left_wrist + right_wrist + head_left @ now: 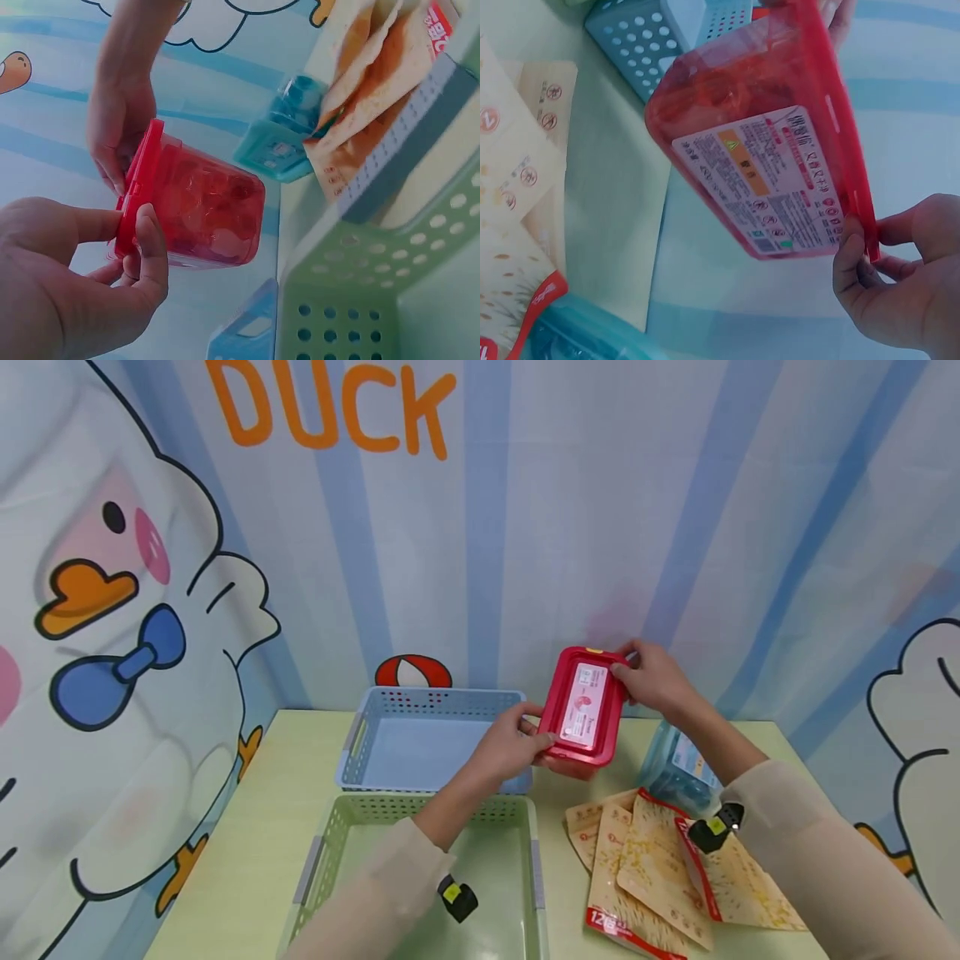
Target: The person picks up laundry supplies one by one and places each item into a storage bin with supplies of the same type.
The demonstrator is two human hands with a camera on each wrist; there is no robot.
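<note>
Striped curtain (570,527) hangs behind the worktop (240,802); left hand (510,742) and right hand (654,678) both pinch a red box (583,706) by its edges.

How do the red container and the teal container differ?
The red container is held up by the left hand and right hand, while the teal container rests on the table. In the head view, the red container's lid faces the camera, whereas the right forearm partly covers the teal container. Both have see-through walls and a printed label.
</note>
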